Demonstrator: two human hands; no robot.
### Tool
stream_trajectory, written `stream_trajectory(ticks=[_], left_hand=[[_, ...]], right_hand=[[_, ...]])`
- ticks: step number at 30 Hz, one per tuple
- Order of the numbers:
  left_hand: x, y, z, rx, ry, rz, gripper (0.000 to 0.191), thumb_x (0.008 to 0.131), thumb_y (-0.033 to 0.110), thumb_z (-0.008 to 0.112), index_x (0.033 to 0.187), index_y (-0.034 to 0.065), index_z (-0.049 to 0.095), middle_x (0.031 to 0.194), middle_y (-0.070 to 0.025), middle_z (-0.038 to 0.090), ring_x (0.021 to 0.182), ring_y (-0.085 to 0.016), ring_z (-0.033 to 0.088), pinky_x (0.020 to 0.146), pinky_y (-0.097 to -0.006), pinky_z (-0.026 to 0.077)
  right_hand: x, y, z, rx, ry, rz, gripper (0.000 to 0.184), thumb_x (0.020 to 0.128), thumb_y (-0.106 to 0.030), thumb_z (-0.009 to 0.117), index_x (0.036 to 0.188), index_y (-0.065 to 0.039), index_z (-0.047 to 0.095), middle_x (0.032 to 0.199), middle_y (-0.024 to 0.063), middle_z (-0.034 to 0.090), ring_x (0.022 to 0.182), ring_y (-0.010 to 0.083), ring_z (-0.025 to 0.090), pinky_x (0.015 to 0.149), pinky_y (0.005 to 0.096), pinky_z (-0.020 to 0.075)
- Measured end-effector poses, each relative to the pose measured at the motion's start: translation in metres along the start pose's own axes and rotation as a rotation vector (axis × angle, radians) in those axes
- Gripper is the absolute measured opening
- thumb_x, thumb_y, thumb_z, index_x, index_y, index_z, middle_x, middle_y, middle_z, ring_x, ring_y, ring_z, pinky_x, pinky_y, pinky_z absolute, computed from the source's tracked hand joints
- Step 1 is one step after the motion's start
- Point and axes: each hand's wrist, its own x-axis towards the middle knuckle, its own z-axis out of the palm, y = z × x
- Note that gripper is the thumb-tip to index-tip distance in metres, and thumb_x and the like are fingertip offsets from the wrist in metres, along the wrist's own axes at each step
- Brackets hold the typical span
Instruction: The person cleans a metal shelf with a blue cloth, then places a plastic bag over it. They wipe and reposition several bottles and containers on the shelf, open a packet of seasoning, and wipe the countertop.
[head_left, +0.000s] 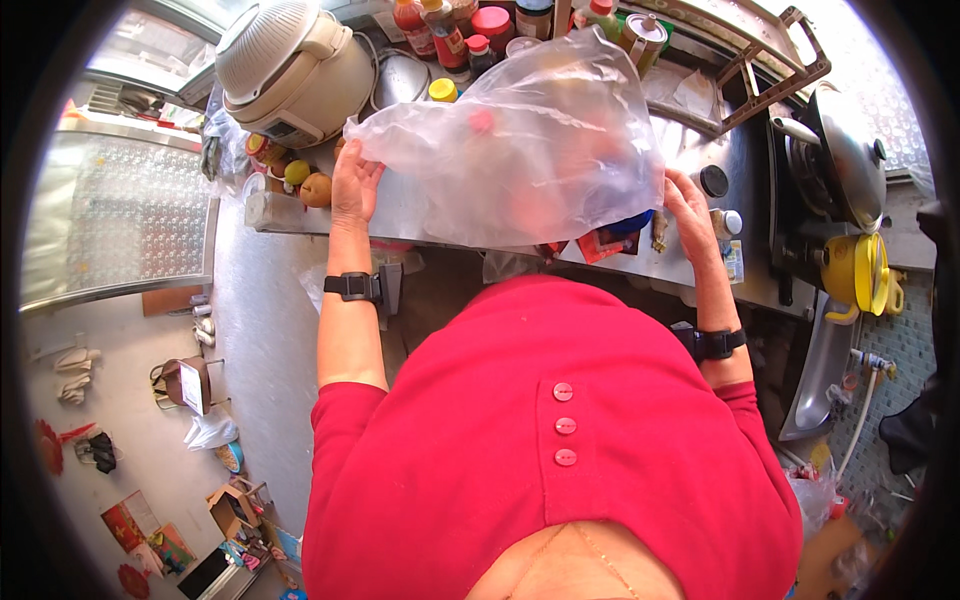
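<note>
A large translucent plastic bag (525, 150) is spread in the air over the metal counter. My left hand (356, 180) grips its left corner between thumb and fingers. At the bag's right edge my right hand (686, 206) pinches the other side. Blurred red and dark shapes show through the film. Below the bag's lower edge lie a red packet (600, 246), part of a blue thing (632, 223) and a piece of what looks like ginger root (659, 231). A dark-lidded jar (712, 181) and a white-lidded jar (726, 223) stand by my right hand.
A rice cooker (300, 75) stands at the back left, with brown round fruits (316, 190) before it. Sauce bottles (448, 41) line the back. To the right are a brown rack (780, 67), a lidded wok (844, 157) on a stove and a yellow pot (855, 274).
</note>
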Motion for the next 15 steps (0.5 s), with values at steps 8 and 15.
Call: stream_trajectory(ticks=[8,15], left_hand=[[-0.045,0.040,0.041,-0.023,-0.074,0.230,0.026,0.093,0.014,0.058,0.118,0.0074,0.058,0.114,-0.0060,0.063,0.107,-0.019,0.059,0.096,-0.0375,0.045],[-0.088,0.068,0.088,0.091,-0.145,0.375,0.025,0.098,0.018,0.053,0.118,0.0051,0.059,0.115,-0.0066,0.063,0.105,-0.017,0.060,0.095,-0.0336,0.047]], right_hand=[[0.068,-0.028,-0.004,0.198,-0.024,-0.025,0.067,0.095,-0.051,0.050,0.141,-0.003,0.040,0.133,0.0160,0.052,0.117,0.0254,0.054,0.104,0.0368,0.0372],[0.111,-0.050,0.000,0.481,-0.168,0.086,0.053,0.094,-0.045,0.056,0.128,-0.006,0.052,0.123,0.0073,0.058,0.103,0.0163,0.057,0.091,0.0293,0.0422]])
